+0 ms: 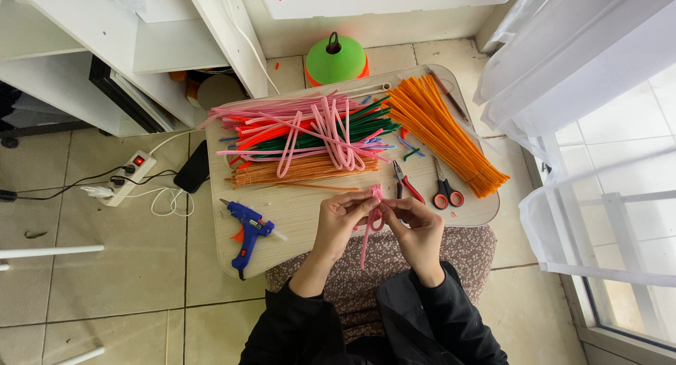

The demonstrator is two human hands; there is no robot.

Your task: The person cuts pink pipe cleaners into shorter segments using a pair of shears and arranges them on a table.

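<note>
Your left hand [336, 221] and right hand [415, 224] both pinch the pink pipe cleaner [372, 221] between them just above the surface's [296, 210] near edge, its loose tail hanging straight down toward your lap, equally near both grips.

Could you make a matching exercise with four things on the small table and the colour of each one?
Things:
1. glue gun
2. scissors
3. pipe cleaner held by the left hand and the right hand
4. big bundle on the right side of the table

Colours:
a. orange
b. blue
c. pink
d. red handles

Pairs: 1-b, 2-d, 3-c, 4-a
</note>
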